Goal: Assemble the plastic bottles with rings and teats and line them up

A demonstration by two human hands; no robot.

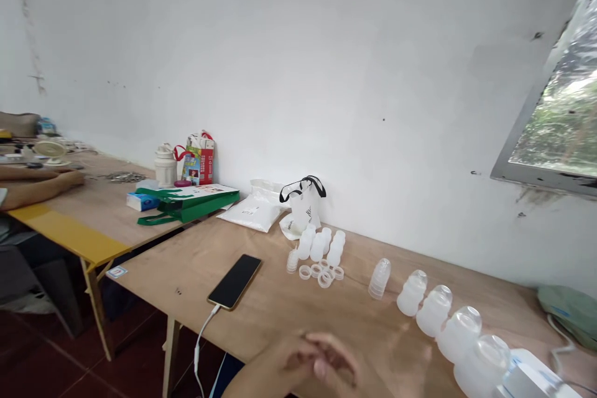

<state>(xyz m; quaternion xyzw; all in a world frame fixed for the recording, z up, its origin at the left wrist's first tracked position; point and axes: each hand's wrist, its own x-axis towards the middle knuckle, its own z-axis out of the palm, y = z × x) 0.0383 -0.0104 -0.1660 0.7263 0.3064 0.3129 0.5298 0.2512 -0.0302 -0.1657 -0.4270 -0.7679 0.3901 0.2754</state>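
Wooden table [289, 308]: phone [234, 282] left, translucent bottles [433, 314] right, white bags [252, 214] behind; hands [293, 356] together, blurred, grip unclear.

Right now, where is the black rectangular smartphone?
In the head view, the smartphone lies left of centre on the brown wooden table, white cable attached, beyond the bare left hand.

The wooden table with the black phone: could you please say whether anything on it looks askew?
Nothing looks spilled; only the small translucent plastic rings look untidy, lying loosely jumbled, whereas the frosted plastic bottles at right stand lined up.
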